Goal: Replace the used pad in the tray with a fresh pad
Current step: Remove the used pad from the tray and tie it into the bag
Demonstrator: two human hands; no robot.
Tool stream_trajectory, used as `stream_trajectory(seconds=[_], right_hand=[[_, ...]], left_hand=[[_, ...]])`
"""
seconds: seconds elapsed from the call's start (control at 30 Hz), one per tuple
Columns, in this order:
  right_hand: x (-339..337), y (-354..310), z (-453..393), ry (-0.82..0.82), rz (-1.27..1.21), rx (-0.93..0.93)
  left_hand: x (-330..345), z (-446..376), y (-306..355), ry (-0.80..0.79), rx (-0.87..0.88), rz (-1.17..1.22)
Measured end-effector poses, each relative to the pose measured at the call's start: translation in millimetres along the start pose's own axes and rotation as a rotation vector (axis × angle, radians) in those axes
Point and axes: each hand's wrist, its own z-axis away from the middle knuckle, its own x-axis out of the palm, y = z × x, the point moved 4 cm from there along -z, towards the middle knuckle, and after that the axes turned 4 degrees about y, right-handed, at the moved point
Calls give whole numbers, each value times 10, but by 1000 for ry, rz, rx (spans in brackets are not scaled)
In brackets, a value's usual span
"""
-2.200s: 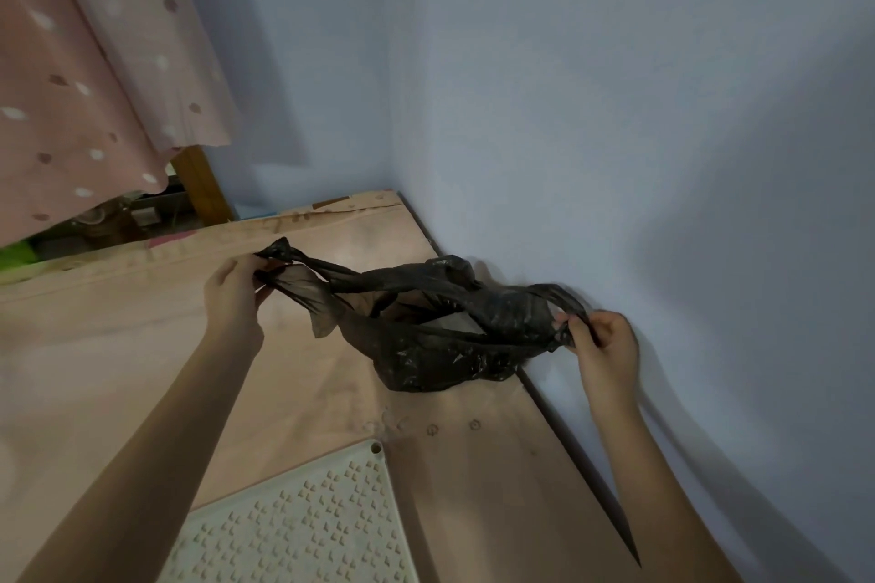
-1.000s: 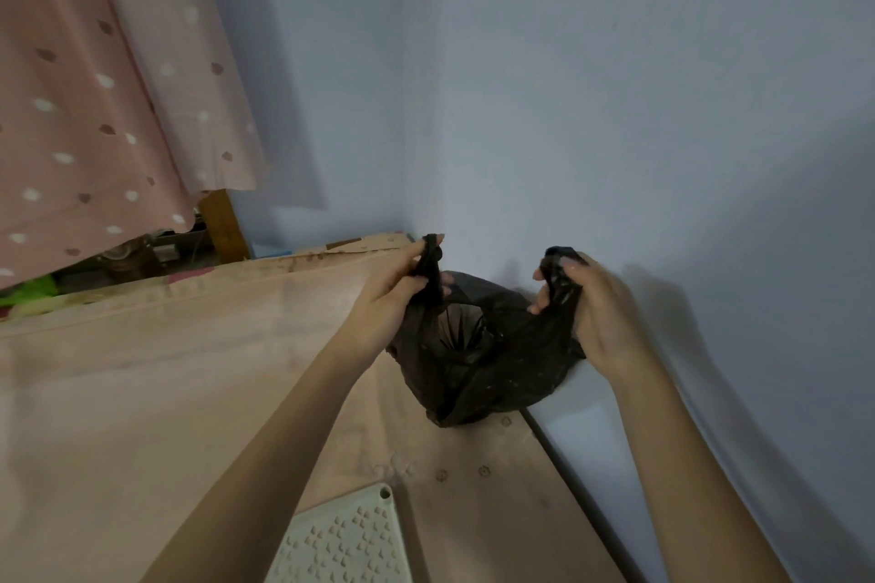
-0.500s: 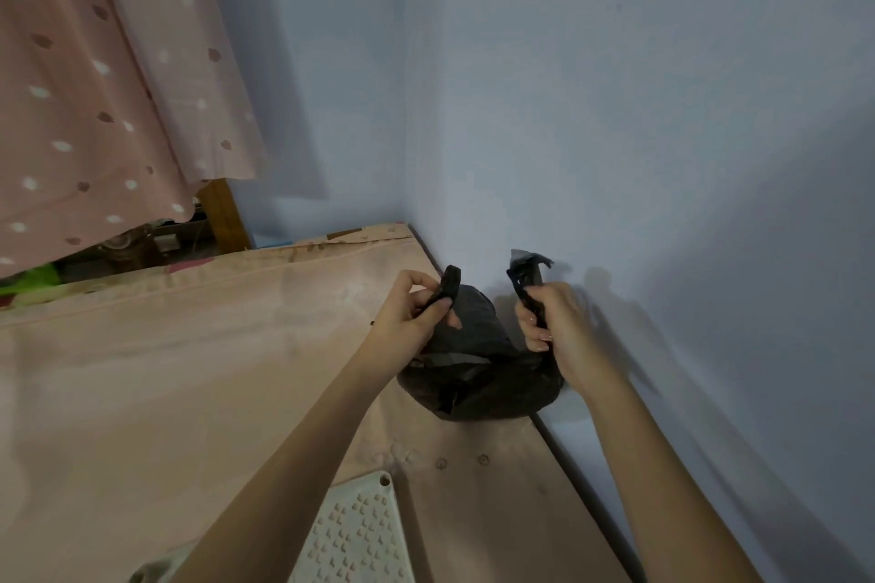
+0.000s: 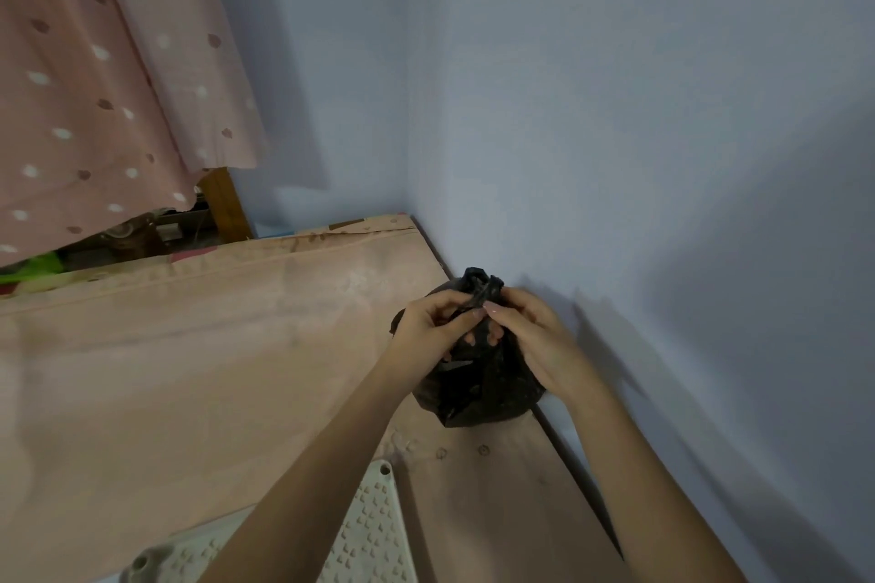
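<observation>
Where the pink floor covering meets the blue wall, a black plastic bag sits in the corner, touching the wall's base, with both hands closed on its gathered neck. The left hand grips from the left and the right hand from the right, their fingertips meeting at the bag's top, so the bulging body of the bag hangs directly below and between them. A twisted knot of plastic sticks up just above the fingers. Whether the used pad is inside cannot be told, as the bag is opaque. Near the bottom edge, a pale perforated tray lies on the floor covering, partly hidden under the left forearm and well apart from the bag. A spotted pink curtain hangs at upper left. No brand, label or readable writing shows on any surface.
</observation>
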Motion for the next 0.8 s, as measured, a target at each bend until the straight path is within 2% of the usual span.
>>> stream_trajectory(seconds=[0.13, 0.27, 0.37, 0.47, 0.53, 0.67, 0.8], right_hand=[[85, 48, 36, -26, 41, 20], [94, 70, 44, 62, 52, 47], [83, 81, 43, 101, 14, 104], [91, 74, 50, 120, 20, 130], [106, 86, 63, 118, 32, 149], [120, 116, 60, 111, 40, 135], [113, 145, 10, 188, 139, 72]], left_hand=[[47, 18, -46, -6, -64, 44], [62, 2, -78, -9, -124, 23], [56, -4, -56, -69, -141, 107], [51, 29, -106, -105, -334, 212], [21, 36, -152, -74, -378, 155], [-14, 36, -132, 24, -284, 108], [-58, 15, -169, 167, -232, 127]])
